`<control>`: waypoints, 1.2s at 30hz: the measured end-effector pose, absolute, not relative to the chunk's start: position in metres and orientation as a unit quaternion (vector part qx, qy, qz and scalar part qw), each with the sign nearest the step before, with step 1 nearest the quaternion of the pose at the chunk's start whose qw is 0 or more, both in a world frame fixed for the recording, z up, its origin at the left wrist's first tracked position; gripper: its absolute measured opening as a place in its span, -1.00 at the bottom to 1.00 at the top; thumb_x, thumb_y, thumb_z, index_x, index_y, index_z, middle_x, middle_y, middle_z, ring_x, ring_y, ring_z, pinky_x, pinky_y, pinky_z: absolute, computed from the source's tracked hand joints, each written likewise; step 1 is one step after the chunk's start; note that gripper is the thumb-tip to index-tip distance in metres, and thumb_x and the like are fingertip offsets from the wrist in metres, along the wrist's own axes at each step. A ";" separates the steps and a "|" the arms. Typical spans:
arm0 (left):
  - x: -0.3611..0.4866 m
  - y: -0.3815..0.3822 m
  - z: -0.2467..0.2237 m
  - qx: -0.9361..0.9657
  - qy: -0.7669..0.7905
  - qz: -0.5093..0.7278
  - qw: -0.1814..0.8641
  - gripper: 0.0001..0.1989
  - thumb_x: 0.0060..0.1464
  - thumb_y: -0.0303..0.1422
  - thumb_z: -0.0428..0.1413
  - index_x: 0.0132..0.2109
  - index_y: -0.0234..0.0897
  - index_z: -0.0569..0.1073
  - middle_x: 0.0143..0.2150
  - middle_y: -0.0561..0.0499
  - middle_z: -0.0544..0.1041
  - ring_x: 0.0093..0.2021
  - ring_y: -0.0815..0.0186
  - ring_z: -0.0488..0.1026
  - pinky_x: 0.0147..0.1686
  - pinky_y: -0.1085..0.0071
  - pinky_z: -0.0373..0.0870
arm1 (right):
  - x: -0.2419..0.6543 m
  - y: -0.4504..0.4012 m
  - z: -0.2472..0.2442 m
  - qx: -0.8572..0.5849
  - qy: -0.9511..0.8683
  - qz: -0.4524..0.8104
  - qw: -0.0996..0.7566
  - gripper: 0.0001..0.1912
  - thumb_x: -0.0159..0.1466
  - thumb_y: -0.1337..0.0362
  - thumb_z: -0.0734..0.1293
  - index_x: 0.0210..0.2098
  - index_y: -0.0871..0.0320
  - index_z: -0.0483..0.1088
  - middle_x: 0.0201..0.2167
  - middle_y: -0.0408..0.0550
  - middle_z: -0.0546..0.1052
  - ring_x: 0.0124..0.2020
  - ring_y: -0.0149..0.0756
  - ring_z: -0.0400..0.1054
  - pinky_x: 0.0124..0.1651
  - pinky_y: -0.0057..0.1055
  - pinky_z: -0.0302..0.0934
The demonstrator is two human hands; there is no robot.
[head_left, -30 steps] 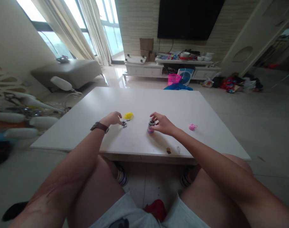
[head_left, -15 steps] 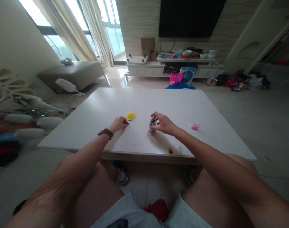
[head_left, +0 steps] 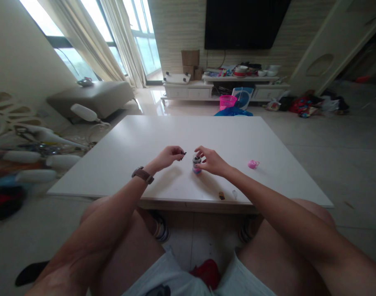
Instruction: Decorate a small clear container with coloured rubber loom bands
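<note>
Small thin black pieces (head_left: 183,153) stick out from the pinched fingertips of my left hand (head_left: 171,156), which is raised above the table just left of a jar. The small clear jar (head_left: 196,167) stands upright, with dark bits in its upper part and pink and blue below. My right hand (head_left: 211,161) is closed around the jar's right side, thumb in front and fingers curled by the rim. No yellow pile shows; my left hand covers the place where it lay.
On the white table (head_left: 129,139) a pink teapot-shaped toy (head_left: 252,164) lies to the right. Near the front edge are a small brown-and-black piece (head_left: 221,195) and a small clear piece (head_left: 234,193). A pink basket (head_left: 227,102) stands beyond the far edge.
My left hand has lifted off the table and moved right toward the jar, carrying the black pieces. The yellow pile has gone out of sight. My right hand stays at the jar.
</note>
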State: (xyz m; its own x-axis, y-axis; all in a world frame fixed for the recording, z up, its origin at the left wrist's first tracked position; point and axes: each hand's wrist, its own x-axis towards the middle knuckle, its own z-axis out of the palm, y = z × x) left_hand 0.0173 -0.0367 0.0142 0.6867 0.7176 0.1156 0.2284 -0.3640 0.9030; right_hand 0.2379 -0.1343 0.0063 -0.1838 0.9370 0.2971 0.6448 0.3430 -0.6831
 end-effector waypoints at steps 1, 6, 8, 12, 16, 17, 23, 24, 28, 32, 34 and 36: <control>0.022 -0.042 0.018 0.779 0.286 0.275 0.486 -0.78 -0.03 -0.27 0.20 -0.28 -0.34 0.49 -0.44 0.03 0.49 -0.40 0.36 0.41 -0.29 0.37 0.38 | 0.237 -0.135 0.007 -0.536 -0.739 0.209 0.352 -0.50 0.05 0.44 0.44 -0.03 0.12 0.33 -0.22 -0.09 0.52 -0.23 -0.30 0.42 -0.21 -0.41 0.33; 0.042 -0.056 0.029 0.790 0.247 0.337 0.449 -0.84 0.04 -0.32 0.18 -0.25 -0.32 0.49 -0.38 0.02 0.51 -0.34 0.35 0.43 -0.29 0.38 0.37 | 0.232 -0.137 0.009 -0.534 -0.735 0.220 0.356 -0.48 0.05 0.45 0.44 -0.01 0.09 0.31 -0.21 -0.10 0.53 -0.22 -0.31 0.44 -0.23 -0.43 0.33; 0.047 -0.058 0.032 0.807 0.234 0.340 0.422 -0.87 0.07 -0.33 0.17 -0.25 -0.31 0.49 -0.34 0.01 0.53 -0.30 0.33 0.45 -0.27 0.38 0.38 | 0.231 -0.138 0.010 -0.529 -0.736 0.226 0.357 -0.49 0.05 0.45 0.44 -0.02 0.08 0.31 -0.21 -0.11 0.53 -0.22 -0.31 0.45 -0.24 -0.44 0.34; 0.052 -0.061 0.036 0.851 0.222 0.309 0.362 -0.92 0.10 -0.39 0.16 -0.26 -0.29 0.53 -0.31 -0.01 0.56 -0.27 0.30 0.47 -0.20 0.35 0.40 | 0.231 -0.139 0.011 -0.529 -0.733 0.229 0.360 -0.53 0.05 0.44 0.44 -0.05 0.09 0.32 -0.18 -0.09 0.54 -0.22 -0.31 0.46 -0.27 -0.44 0.34; 0.052 -0.062 0.038 0.898 0.221 0.272 0.267 -0.91 0.11 -0.37 0.20 -0.25 -0.26 0.60 -0.30 -0.03 0.57 -0.24 0.27 0.44 -0.16 0.31 0.38 | 0.233 -0.138 0.010 -0.527 -0.733 0.229 0.364 -0.53 0.07 0.43 0.44 -0.04 0.08 0.33 -0.16 -0.10 0.54 -0.23 -0.32 0.45 -0.25 -0.44 0.34; 0.051 -0.062 0.038 0.906 0.215 0.268 0.247 -0.90 0.13 -0.36 0.20 -0.24 -0.24 0.61 -0.30 -0.03 0.57 -0.22 0.25 0.44 -0.14 0.29 0.38 | 0.234 -0.138 0.010 -0.527 -0.733 0.228 0.363 -0.52 0.07 0.42 0.44 -0.03 0.08 0.33 -0.17 -0.10 0.54 -0.23 -0.32 0.45 -0.25 -0.44 0.34; 0.048 -0.062 0.038 0.923 0.180 0.265 0.212 -0.83 0.22 -0.36 0.14 -0.18 -0.20 0.65 -0.23 -0.08 0.54 -0.16 0.23 0.43 -0.10 0.28 0.36 | 0.234 -0.138 0.012 -0.530 -0.736 0.222 0.359 -0.53 0.08 0.42 0.44 -0.03 0.08 0.33 -0.20 -0.10 0.55 -0.23 -0.30 0.45 -0.21 -0.42 0.34; 0.049 -0.062 0.038 0.924 0.177 0.263 0.214 -0.83 0.22 -0.36 0.14 -0.18 -0.20 0.65 -0.23 -0.08 0.53 -0.17 0.24 0.43 -0.11 0.29 0.36 | 0.234 -0.138 0.012 -0.530 -0.735 0.223 0.359 -0.53 0.08 0.42 0.44 -0.03 0.08 0.32 -0.21 -0.10 0.55 -0.23 -0.30 0.45 -0.21 -0.41 0.34; 0.049 -0.064 0.039 0.925 0.176 0.254 0.220 -0.85 0.20 -0.40 0.14 -0.18 -0.21 0.62 -0.29 -0.05 0.54 -0.22 0.27 0.44 -0.15 0.33 0.36 | 0.234 -0.138 0.012 -0.531 -0.734 0.223 0.360 -0.53 0.07 0.43 0.44 -0.05 0.07 0.32 -0.21 -0.12 0.55 -0.25 -0.31 0.46 -0.20 -0.41 0.34; 0.047 -0.066 0.040 0.915 0.198 0.272 0.223 -0.92 0.16 -0.39 0.19 -0.20 -0.24 0.58 -0.30 -0.01 0.53 -0.29 0.32 0.45 -0.21 0.38 0.38 | 0.234 -0.138 0.012 -0.528 -0.735 0.222 0.362 -0.56 0.07 0.42 0.44 -0.07 0.07 0.33 -0.22 -0.13 0.54 -0.24 -0.31 0.46 -0.20 -0.41 0.34; 0.046 -0.066 0.040 0.919 0.193 0.268 0.214 -0.93 0.17 -0.37 0.19 -0.23 -0.24 0.58 -0.30 -0.02 0.53 -0.28 0.32 0.46 -0.20 0.38 0.38 | 0.234 -0.138 0.013 -0.528 -0.735 0.225 0.360 -0.55 0.07 0.42 0.44 -0.06 0.07 0.33 -0.23 -0.12 0.54 -0.24 -0.30 0.47 -0.21 -0.41 0.34; 0.047 -0.065 0.039 0.925 0.179 0.264 0.205 -0.90 0.19 -0.36 0.18 -0.25 -0.24 0.59 -0.31 -0.04 0.54 -0.25 0.29 0.46 -0.18 0.36 0.37 | 0.233 -0.138 0.013 -0.530 -0.734 0.226 0.360 -0.53 0.07 0.42 0.44 -0.03 0.08 0.33 -0.23 -0.11 0.54 -0.24 -0.29 0.47 -0.21 -0.41 0.34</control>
